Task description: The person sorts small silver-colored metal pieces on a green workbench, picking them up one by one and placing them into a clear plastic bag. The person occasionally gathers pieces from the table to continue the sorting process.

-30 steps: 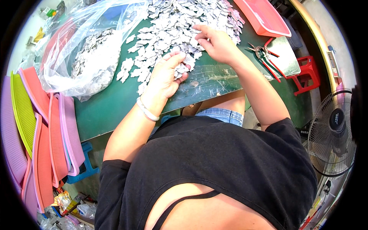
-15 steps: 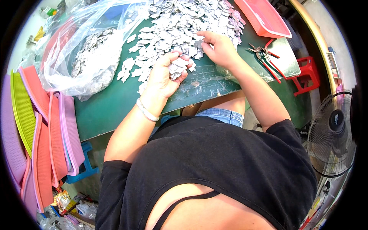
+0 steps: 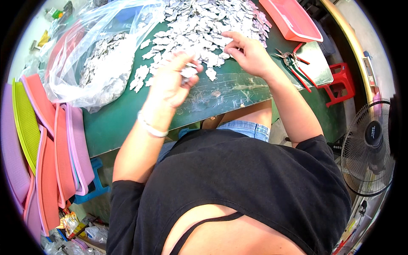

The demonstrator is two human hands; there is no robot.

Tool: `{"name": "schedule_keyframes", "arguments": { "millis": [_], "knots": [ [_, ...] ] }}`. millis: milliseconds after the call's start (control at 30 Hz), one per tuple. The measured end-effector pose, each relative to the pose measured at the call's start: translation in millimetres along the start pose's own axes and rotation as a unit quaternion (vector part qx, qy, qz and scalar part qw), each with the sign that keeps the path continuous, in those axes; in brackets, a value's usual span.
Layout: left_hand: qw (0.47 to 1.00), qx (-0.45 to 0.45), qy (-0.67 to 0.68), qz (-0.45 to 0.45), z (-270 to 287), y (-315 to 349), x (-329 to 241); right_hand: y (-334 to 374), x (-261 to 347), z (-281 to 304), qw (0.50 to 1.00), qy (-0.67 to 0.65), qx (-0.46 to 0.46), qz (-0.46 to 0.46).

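Observation:
A heap of small flat grey metal pieces (image 3: 193, 25) with irregular outlines covers the far part of the green table (image 3: 114, 131). My left hand (image 3: 172, 83), palm turned up and blurred by motion, curls around several of these metal pieces (image 3: 188, 72) at the heap's near edge. My right hand (image 3: 248, 53) is over the right side of the heap, index finger and thumb apart, with no piece visible between them. Its other fingers are partly hidden. A single piece (image 3: 211, 74) lies on the table between my hands.
Left of the heap stands a clear plastic bag (image 3: 68, 89) partly filled with similar pieces. Red-handled pliers (image 3: 293, 63) and a pink tray (image 3: 293, 21) are on the right. Stacked coloured baskets (image 3: 49, 170) crowd the left edge; a fan (image 3: 369, 148) stands far right.
My left hand has moved left and slightly toward me, carrying its metal pieces. My right hand has shifted slightly right, away from the left one.

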State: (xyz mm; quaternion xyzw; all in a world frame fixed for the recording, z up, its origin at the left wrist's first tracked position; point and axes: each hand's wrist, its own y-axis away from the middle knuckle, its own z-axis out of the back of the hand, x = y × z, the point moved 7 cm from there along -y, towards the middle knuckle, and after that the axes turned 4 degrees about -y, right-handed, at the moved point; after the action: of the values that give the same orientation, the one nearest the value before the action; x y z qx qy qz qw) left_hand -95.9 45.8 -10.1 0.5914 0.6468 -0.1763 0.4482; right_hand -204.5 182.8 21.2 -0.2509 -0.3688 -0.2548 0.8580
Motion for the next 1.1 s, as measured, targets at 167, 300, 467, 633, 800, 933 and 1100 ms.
{"name": "schedule_keyframes", "arguments": {
  "millis": [167, 300, 467, 633, 800, 933, 1100],
  "knots": [
    [0.949, -0.007, -0.136, -0.286, 21, 23, -144, 10, -6, 2, 0.979, 0.177, -0.001, 0.096],
    [0.776, -0.253, -0.367, -0.446, 67, 49, -233, 10, 10, -8, 0.964, 0.213, -0.008, 0.158],
    [0.613, -0.329, -0.588, -0.412, 55, 57, -222, 4, 5, -13, 0.96, 0.229, -0.029, 0.16],
    [0.758, -0.124, -0.47, -0.434, 12, 43, -132, 1, -10, -1, 0.987, 0.101, -0.072, 0.107],
    [0.877, -0.037, -0.417, -0.235, 2, 18, -40, 4, 11, -12, 0.948, 0.255, -0.016, 0.188],
    [0.895, 0.02, -0.422, -0.142, -4, 9, 3, 2, 0, -13, 0.953, 0.249, -0.025, 0.172],
    [0.9, 0.018, -0.423, -0.1, 1, 4, 14, 2, 10, -15, 0.932, 0.273, -0.02, 0.236]
  ]
}}
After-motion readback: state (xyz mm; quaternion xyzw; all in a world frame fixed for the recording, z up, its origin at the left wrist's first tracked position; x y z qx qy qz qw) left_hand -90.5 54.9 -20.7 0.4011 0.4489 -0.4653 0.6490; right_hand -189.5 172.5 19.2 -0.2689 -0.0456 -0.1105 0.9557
